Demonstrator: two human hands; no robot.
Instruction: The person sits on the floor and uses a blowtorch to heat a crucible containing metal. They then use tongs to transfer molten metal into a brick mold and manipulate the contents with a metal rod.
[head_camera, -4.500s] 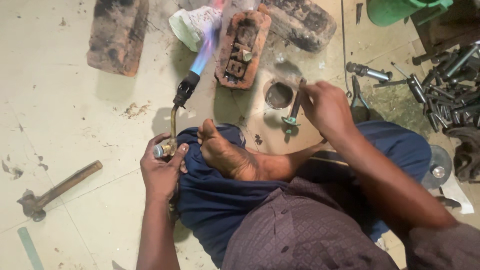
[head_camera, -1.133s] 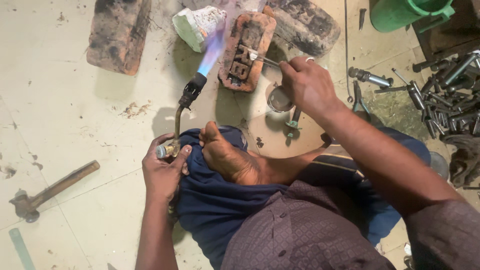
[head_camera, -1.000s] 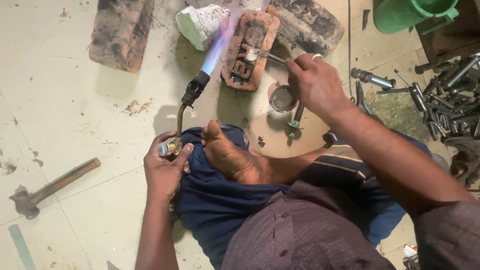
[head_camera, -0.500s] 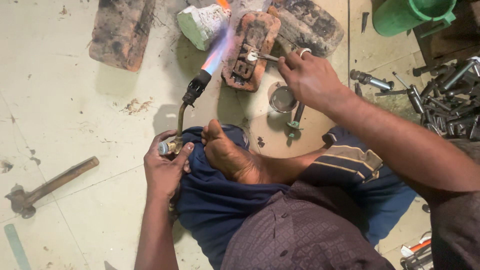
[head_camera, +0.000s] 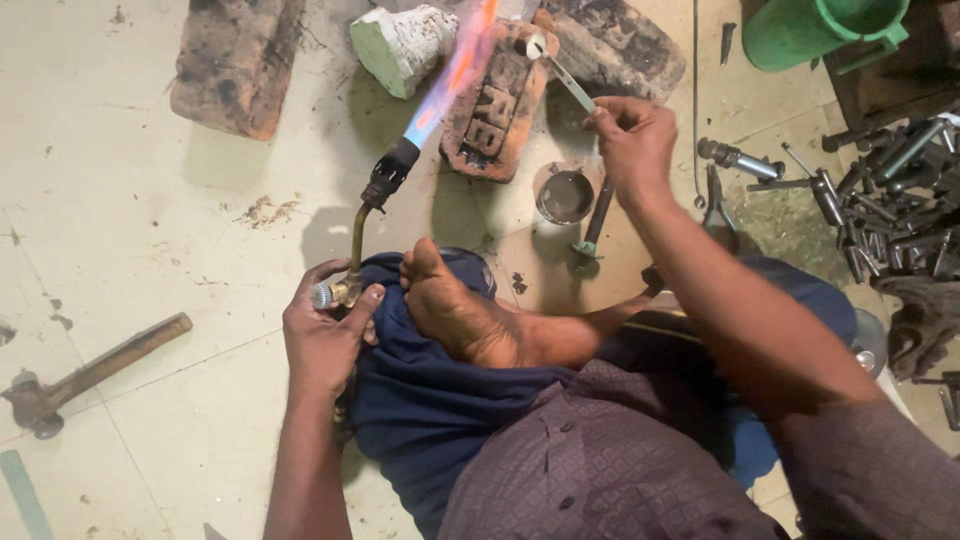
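- While the person sits cross-legged on the pale floor (head_camera: 150, 230), the left hand (head_camera: 325, 335) is wrapped tight round the brass valve end of a gas torch (head_camera: 375, 205), fingers fully closed on it just left of the bare foot (head_camera: 455, 315).
- From that hand the torch's bent tube rises toward the far side, and its blue-to-orange flame (head_camera: 450, 75) reaches the far end of a reddish brick (head_camera: 495, 100) lying between two darker bricks.
- Over on the right, the right hand (head_camera: 630, 140) pinches a pair of thin metal tweezers (head_camera: 565, 75) between thumb and fingertips (a narrow, closed grip); the tweezers' far tip holds a small pale round piece (head_camera: 535, 45) on the brick's far end, right beside the flame.
- Just near of the brick stands a small round metal cup (head_camera: 565, 195), with a dark tool with a greenish end (head_camera: 590, 225) lying beside it, under the right wrist.
- A white, green-tinged block (head_camera: 400, 45) lies left of the flame.
- Far left and nearer, a hammer (head_camera: 85, 375) lies on the floor, well apart from both hands.
- Right of the right arm sits a heap of metal tools (head_camera: 890, 205); a green bucket (head_camera: 815, 30) stands at the far right.
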